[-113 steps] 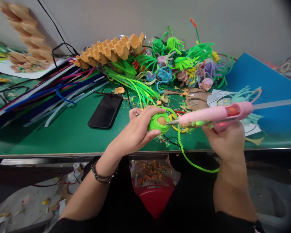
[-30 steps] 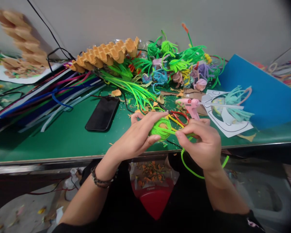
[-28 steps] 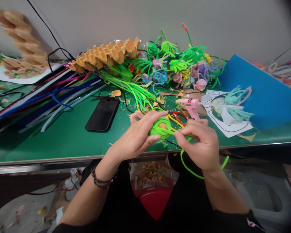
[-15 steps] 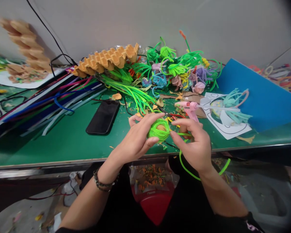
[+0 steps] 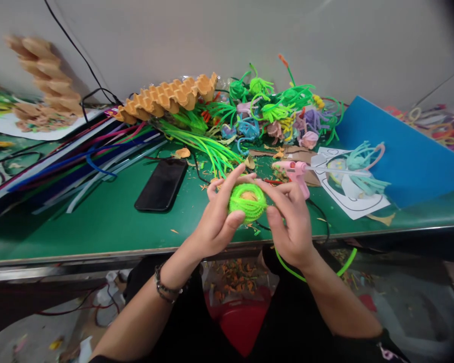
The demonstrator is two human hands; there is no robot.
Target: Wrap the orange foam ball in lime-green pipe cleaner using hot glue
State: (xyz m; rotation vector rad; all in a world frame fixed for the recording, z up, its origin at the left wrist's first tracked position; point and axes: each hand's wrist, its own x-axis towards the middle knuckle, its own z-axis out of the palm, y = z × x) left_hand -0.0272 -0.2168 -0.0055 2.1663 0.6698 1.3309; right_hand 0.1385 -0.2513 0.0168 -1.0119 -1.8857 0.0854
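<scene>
A small ball wound in bright green pipe cleaner (image 5: 247, 202), with an orange core showing on top, is held above the front edge of the green table (image 5: 98, 222). My left hand (image 5: 217, 219) cups it from the left, thumb below and fingers over the top. From the right, my right hand (image 5: 291, 222) presses its thumb and fingers against the ball. The loose green tail (image 5: 310, 275) of the pipe cleaner hangs below my right wrist. A pink glue gun (image 5: 295, 170) lies on the table just behind my right hand.
A black phone (image 5: 161, 184) lies left of my hands. Long pipe cleaners (image 5: 79, 156) and orange cone stacks (image 5: 166, 96) fill the back left. Pipe-cleaner flowers (image 5: 276, 113), a blue sheet (image 5: 401, 151) and a printed paper (image 5: 348, 194) sit at the back right. A red bin (image 5: 245, 317) stands under the table.
My right hand put the pink glue gun down on the table, then pinched the green strand, and has now closed in against the ball's right side. My left hand kept holding the ball.
</scene>
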